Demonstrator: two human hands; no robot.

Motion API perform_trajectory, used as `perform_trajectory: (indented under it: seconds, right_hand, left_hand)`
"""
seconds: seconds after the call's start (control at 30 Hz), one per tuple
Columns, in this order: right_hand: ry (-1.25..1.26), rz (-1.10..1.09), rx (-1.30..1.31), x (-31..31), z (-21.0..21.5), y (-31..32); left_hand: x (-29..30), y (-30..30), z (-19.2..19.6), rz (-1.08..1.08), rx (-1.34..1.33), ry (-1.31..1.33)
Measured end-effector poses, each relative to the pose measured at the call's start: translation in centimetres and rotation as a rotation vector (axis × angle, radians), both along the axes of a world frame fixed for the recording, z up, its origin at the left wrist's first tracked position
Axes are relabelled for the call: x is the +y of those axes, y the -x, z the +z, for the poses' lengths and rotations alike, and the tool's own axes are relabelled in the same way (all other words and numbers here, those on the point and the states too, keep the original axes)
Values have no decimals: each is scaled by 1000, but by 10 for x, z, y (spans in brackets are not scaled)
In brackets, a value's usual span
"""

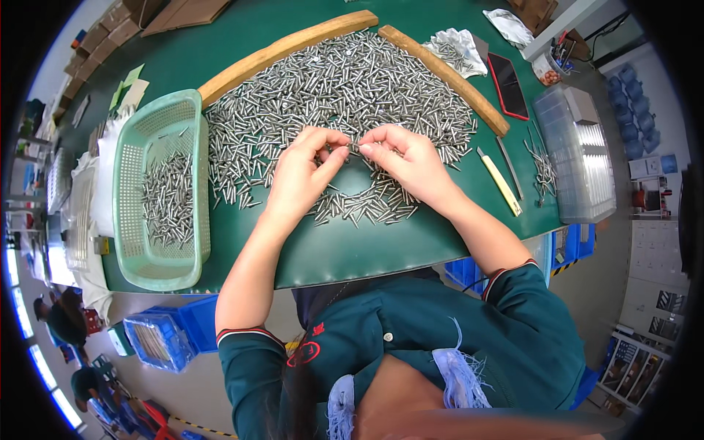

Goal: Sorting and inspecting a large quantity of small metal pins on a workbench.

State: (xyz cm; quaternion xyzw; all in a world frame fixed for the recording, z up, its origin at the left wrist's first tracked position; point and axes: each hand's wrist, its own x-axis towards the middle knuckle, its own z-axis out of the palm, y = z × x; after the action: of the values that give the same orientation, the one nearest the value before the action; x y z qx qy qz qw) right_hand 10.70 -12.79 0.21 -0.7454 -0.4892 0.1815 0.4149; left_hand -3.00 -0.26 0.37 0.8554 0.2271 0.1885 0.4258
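A wide heap of small silvery metal pins (323, 88) covers the middle of the green table. Over its near part my left hand (304, 172) and my right hand (414, 165) meet, thumbs and forefingers pinched together. Between the fingertips sits a small metal pin (353, 149), partly covered by them; whether there is more than one I cannot tell. A smaller cluster of pins (367, 205) lies just below my hands, toward the table's front edge. To the left, a pale green plastic basket (126, 213) contains more pins.
Two wooden strips (286, 55) (447, 77) border the heap's far side. On the right lie a red-edged phone (508, 86), a yellow-handled knife (500, 182), thin metal tools (541, 165) and a clear plastic drawer box (579, 154). A white bag (458, 51) of pins rests behind.
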Motion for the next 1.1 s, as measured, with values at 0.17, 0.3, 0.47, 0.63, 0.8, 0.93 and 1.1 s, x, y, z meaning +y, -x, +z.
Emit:
perform_trajectory:
  seconds: [0.17, 0.3, 0.47, 0.63, 0.8, 0.93, 1.1]
  right_hand:
    - [-19, 100, 627, 0, 1, 0]
    - [24, 103, 687, -2, -1, 1]
    - [-5, 104, 631, -2, 2, 4]
    - [-21, 135, 732, -3, 1, 1]
    - [85, 147, 1088, -4, 6, -2]
    - [94, 145, 1363, -4, 2, -7]
    - [-17, 191, 1520, -6, 2, -10]
  left_hand:
    - [-7, -5, -15, -43, -270, 445]
    - [-8, -7, -17, -67, -314, 544]
    - [-7, -5, -18, -59, -307, 539]
    - [-13, -4, -3, -47, -271, 52]
    - [-16, -1, 1, -82, -271, -88]
    - [-15, -3, 0, -59, -346, -99]
    - [-5, -4, -3, 44, -217, -173]
